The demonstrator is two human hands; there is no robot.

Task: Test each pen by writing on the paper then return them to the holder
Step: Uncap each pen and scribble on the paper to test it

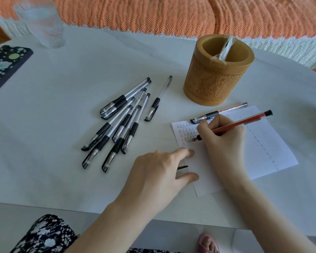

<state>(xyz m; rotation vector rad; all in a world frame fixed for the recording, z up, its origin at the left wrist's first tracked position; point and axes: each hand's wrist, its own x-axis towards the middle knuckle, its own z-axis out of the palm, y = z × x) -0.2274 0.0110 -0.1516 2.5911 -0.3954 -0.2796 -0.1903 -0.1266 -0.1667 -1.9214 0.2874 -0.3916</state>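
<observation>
Head view: my right hand (pixel 221 132) pinches the red pen (pixel 244 123), tip on the paper (pixel 274 148).
My left hand (pixel 159 172) lies loosely spread, fingertips pressing the paper's left edge. The holder (pixel 217 77) stands at twelve o'clock from my right hand; the loose pens (pixel 120 121) lie at eleven o'clock from my left.

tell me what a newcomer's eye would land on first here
The right hand grips a red pen with its tip on the paper at the right, next to rows of written marks, while the left hand rests on the paper's left edge. Left of the paper lies a loose pile of black-grip pens, and behind the paper stands a carved bamboo holder.
</observation>
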